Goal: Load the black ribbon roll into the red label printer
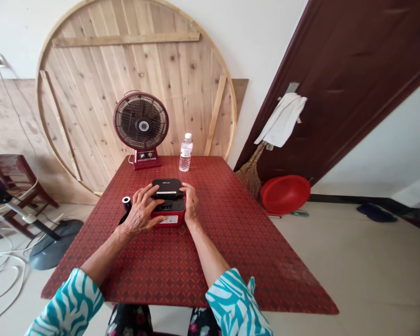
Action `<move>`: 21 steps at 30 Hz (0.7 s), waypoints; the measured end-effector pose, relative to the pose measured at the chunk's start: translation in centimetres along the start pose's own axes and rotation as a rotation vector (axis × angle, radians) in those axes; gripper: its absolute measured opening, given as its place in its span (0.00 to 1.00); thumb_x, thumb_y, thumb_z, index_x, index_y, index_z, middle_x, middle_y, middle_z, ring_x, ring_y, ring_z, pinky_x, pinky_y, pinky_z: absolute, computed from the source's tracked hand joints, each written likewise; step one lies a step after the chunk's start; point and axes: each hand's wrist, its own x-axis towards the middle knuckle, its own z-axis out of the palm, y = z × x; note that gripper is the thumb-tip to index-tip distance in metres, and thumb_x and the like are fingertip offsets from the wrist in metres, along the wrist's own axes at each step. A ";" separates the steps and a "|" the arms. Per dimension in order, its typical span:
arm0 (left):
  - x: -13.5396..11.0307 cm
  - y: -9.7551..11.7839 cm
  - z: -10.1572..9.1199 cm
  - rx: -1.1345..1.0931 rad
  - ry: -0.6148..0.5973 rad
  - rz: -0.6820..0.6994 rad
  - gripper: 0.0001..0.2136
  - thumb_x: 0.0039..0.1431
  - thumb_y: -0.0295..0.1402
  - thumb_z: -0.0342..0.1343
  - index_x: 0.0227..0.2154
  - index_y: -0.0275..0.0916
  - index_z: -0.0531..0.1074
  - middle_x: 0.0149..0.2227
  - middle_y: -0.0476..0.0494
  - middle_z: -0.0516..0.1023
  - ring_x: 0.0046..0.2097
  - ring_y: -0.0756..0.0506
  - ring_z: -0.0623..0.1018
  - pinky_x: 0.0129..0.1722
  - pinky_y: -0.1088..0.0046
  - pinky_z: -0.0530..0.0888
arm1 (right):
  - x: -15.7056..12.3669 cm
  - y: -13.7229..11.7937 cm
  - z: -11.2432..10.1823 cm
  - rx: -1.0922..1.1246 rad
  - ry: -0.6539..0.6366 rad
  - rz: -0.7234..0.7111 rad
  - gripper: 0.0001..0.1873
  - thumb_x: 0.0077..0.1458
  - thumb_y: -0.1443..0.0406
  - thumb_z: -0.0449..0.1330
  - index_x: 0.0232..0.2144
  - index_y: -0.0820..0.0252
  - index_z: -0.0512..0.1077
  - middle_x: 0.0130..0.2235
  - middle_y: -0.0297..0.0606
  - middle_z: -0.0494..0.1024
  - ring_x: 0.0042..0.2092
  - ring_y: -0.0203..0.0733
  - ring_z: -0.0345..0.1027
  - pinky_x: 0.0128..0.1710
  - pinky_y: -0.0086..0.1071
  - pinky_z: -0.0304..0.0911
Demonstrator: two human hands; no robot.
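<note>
A small red and black box that looks like a portable label printer (170,219) sits on the table, its black lid (166,187) tilted up at the back. My left hand (144,209) lies over its left side, fingers curved onto the lid and the dark inside, thumb along the front by a white label. Pressed to the right side is my right hand (190,204), its fingertips at the lid's right edge. Between them, both hands hold the printer. Just left of my left hand stands a small roll (126,201) with a white end and dark core, partly hidden.
On the table's (252,261) far side stand a red fan (142,122) and a water bottle (185,154). Behind leans a round wooden board (136,65). A red basin (286,193) and a broom (251,175) are at right, cables and a stand base (56,245) at left.
</note>
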 end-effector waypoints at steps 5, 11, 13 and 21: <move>-0.1 -0.9 0.3 0.006 -0.032 -0.120 0.34 0.50 0.53 0.58 0.55 0.34 0.65 0.59 0.29 0.67 0.62 0.33 0.63 0.59 0.51 0.57 | -1.1 0.5 -0.1 -0.064 0.017 -0.024 0.21 0.62 0.55 0.42 0.33 0.56 0.73 0.49 0.40 0.72 0.54 0.40 0.64 0.57 0.39 0.56; -0.4 -1.0 0.5 -0.003 -0.034 -0.181 0.29 0.48 0.54 0.60 0.48 0.40 0.72 0.52 0.35 0.76 0.59 0.33 0.67 0.60 0.50 0.55 | -1.1 0.8 -0.3 -0.101 0.015 -0.039 0.23 0.62 0.55 0.41 0.32 0.56 0.73 0.49 0.40 0.72 0.54 0.40 0.63 0.58 0.39 0.55; -0.3 -0.9 0.6 -0.018 -0.030 -0.198 0.27 0.49 0.53 0.60 0.48 0.40 0.72 0.51 0.36 0.76 0.58 0.33 0.68 0.61 0.49 0.54 | -1.1 0.8 -0.4 -0.100 0.007 -0.028 0.22 0.62 0.56 0.41 0.32 0.56 0.73 0.49 0.40 0.72 0.54 0.40 0.63 0.58 0.39 0.54; -1.1 -0.1 -0.1 -0.449 0.054 -0.503 0.30 0.53 0.54 0.55 0.53 0.39 0.68 0.53 0.34 0.72 0.55 0.36 0.72 0.50 0.57 0.70 | -1.8 1.5 0.2 0.079 0.048 0.123 0.23 0.59 0.50 0.45 0.41 0.56 0.73 0.48 0.41 0.74 0.52 0.42 0.66 0.56 0.41 0.57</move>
